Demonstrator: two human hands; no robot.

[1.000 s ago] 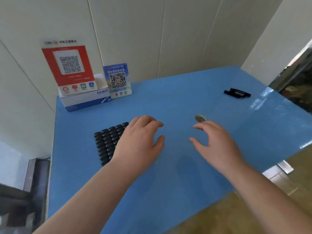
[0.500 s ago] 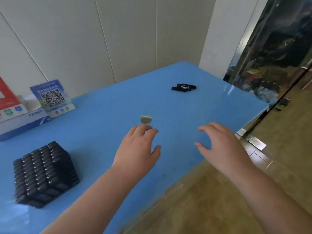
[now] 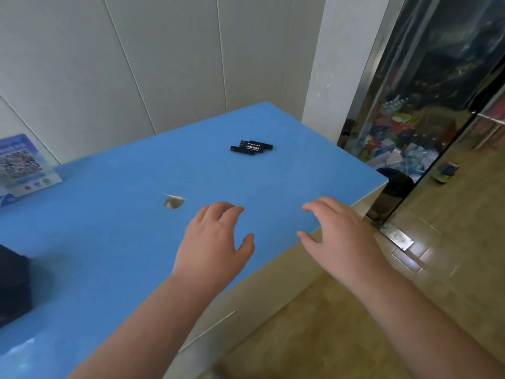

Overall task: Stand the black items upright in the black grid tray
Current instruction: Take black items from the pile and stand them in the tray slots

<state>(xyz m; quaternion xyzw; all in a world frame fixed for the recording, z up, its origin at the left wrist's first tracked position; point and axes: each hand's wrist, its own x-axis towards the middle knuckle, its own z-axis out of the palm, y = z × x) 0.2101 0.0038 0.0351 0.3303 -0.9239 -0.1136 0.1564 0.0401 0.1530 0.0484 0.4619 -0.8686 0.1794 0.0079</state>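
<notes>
- My left hand (image 3: 216,242) and right hand (image 3: 338,239) both hang over the near edge of the blue table (image 3: 109,228), fingers loosely spread, holding nothing.
- A small cluster of black items (image 3: 250,147) lies flat near the far side of the table, well apart from either hand; these are yet to be stood up.
- The black grid tray (image 3: 12,285) is only a blurred dark corner at the left edge, so I cannot tell how full it is.
- A small hole or mark (image 3: 172,202) sits just left of my left hand.

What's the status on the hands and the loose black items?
Left hand and right hand open, holding nothing. Black items lying flat, far side of table, untouched. Path to them unobstructed.
</notes>
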